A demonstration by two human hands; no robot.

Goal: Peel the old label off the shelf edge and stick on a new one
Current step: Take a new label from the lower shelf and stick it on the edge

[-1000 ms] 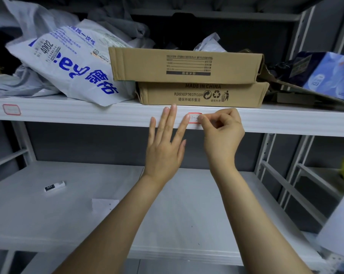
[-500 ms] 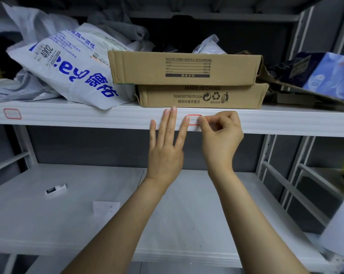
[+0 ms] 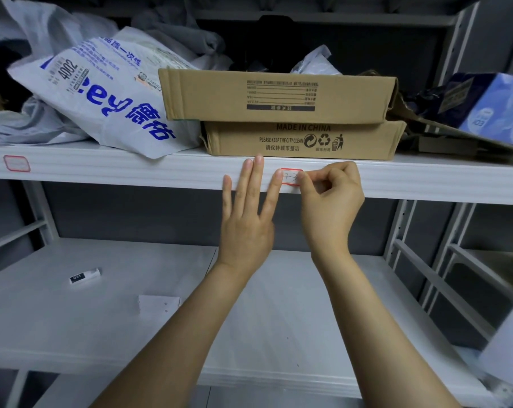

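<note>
Shelf edge [image 3: 131,169] runs level to either side of the grip. Left of it the face is bare as far as a second label [image 3: 16,163], well apart. Cardboard boxes [image 3: 302,139] sit just above the grip, so free room lies below and outward. Against a second ago little has shifted. The left hand [image 3: 246,228] stays flat, its forefinger tip touching the left end of the old label [image 3: 289,177]. The right hand [image 3: 331,201] has closed thumb and forefinger on the right end. Whether a corner has lifted cannot be told; judged, the peel has barely begun
</note>
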